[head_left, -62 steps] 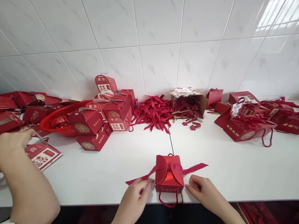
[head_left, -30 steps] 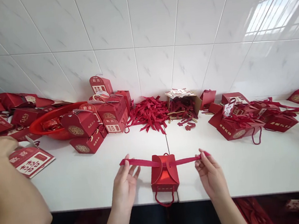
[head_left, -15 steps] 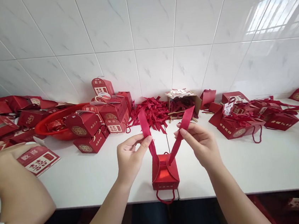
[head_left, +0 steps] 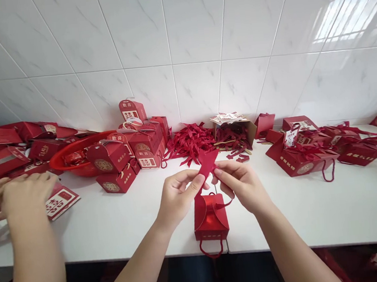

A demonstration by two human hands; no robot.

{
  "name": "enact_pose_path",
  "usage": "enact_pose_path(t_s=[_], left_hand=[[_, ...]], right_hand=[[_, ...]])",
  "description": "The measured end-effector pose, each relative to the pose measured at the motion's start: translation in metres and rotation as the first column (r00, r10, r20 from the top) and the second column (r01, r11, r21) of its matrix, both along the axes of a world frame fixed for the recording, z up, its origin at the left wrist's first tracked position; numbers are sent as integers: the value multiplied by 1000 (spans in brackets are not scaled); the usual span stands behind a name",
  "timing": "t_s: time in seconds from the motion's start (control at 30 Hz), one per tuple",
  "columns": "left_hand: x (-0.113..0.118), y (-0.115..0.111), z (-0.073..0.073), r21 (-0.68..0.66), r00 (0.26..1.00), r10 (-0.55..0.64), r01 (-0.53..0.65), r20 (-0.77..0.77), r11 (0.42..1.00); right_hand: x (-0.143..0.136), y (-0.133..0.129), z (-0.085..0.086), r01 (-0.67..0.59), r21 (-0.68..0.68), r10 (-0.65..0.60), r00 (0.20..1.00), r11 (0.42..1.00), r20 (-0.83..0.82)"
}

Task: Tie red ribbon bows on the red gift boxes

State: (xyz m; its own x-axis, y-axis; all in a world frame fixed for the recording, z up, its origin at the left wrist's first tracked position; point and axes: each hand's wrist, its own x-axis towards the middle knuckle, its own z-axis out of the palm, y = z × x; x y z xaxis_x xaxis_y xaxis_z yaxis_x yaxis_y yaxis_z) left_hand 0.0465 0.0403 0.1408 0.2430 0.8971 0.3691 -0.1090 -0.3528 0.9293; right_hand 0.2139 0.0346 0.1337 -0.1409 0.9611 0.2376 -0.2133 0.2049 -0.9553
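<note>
Head view: you are looking down at a white table [head_left: 317, 208] running along a tiled wall [head_left: 192, 19].
Left hand [head_left: 179, 196]: your thumb is pressing against bent fingers, pinching the dark red ribbon [head_left: 208, 161].
Right hand [head_left: 245, 186]: your thumb and fingertips are closing together on the ribbon, the lower fingers curling.
Ribbon ends: they are overlapping between your hands; on the right, a length is curving down to the box.
Small red box [head_left: 210, 221]: it is sitting upright by the table's near edge, just below your hands, its cord handle [head_left: 212, 255] drooping toward you.
Farther back: a ribbon heap [head_left: 191, 140] is lying beside an open carton [head_left: 252, 130].
Left side: another person's arm [head_left: 34, 247] is reaching in.
Right side: ribbon-tied boxes [head_left: 307, 160] are clustering.
</note>
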Motion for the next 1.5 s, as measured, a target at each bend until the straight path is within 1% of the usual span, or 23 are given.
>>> enact_pose_path(t_s=[0.1, 0.17, 0.23, 0.33, 0.43, 0.5, 0.57, 0.63, 0.7, 0.77, 0.8, 0.83, 0.87, 0.93, 1.0, 1.07, 1.13, 1.17, 1.23, 1.3, 1.37, 1.4, 1.5], left_hand=[[3, -3, 3, 22, 991, 30, -27, -127, 999], [4, -4, 3, 6, 988, 46, -45, -147, 999], [3, -4, 1, -53, 993, 18, -24, -116, 998], [0, -2, -2, -195, 993, -117, 117, 14, 974], [-4, 3, -2, -309, 955, -204, 266, 217, 913], [-7, 6, 0, -358, 920, -219, 334, 326, 872], [-9, 7, 2, -384, 902, -230, 372, 366, 845], [-10, 6, 3, -387, 905, -259, 384, 338, 838], [-10, 3, 3, -371, 916, -305, 386, 260, 844], [-8, 1, 0, -299, 958, -262, 286, 119, 910], [-7, 0, -3, -215, 986, -166, 166, 18, 962], [-6, 0, -6, -87, 996, -23, 16, -85, 996], [-7, 0, -10, 71, 975, 146, -135, -168, 988], [-14, 0, -22, 357, 861, 450, -354, -236, 864], [-32, 1, -40, 481, 749, 619, -463, -238, 745], [-59, 0, -63, 460, 654, 706, -556, -270, 692], [-90, -1, -91, 406, 559, 735, -613, -384, 678], [-104, -2, -106, 385, 519, 714, -607, -471, 695], [-123, -5, -132, 313, 508, 593, -533, -625, 786], [-124, -6, -149, 310, 522, 555, -484, -648, 818], [-110, -6, -153, 304, 581, 559, -481, -592, 822], [-98, -6, -152, 270, 629, 545, -483, -554, 833], [-62, -4, -138, 41, 815, 392, -415, -427, 909]], right_hand=[[-3, -4, 2, -86, 62, 84, 996, 994, 31], [-4, -5, 1, -64, 130, 57, 996, 989, 62], [-3, -4, 0, -9, 197, -11, 995, 980, 98], [5, -2, -5, -31, 334, -38, 980, 942, 198], [17, 2, -8, -169, 566, -86, 914, 807, 396], [24, 4, -9, -236, 698, -208, 848, 676, 488], [29, 4, -10, -254, 774, -343, 785, 580, 515], [31, 4, -12, -240, 814, -453, 731, 530, 511], [30, 5, -15, -217, 831, -516, 696, 513, 500], [29, 5, -18, -176, 844, -548, 690, 506, 472], [28, 4, -19, -138, 853, -561, 699, 504, 444], [28, 3, -20, -83, 859, -571, 714, 505, 405], [29, 1, -21, -9, 857, -582, 730, 515, 358], [36, -6, -27, 171, 806, -618, 735, 567, 279], [54, -16, -40, 354, 684, -678, 680, 638, 280], [81, -29, -62, 513, 519, -723, 574, 684, 385], [112, -40, -92, 621, 338, -683, 477, 708, 553], [126, -44, -108, 651, 248, -628, 449, 717, 636], [145, -49, -136, 576, 88, -418, 472, 813, 776], [145, -48, -153, 552, 90, -381, 439, 829, 814], [128, -42, -153, 547, 185, -462, 427, 816, 777], [115, -38, -149, 527, 229, -499, 453, 818, 739], [71, -24, -125, 324, 275, -423, 626, 905, 655]])
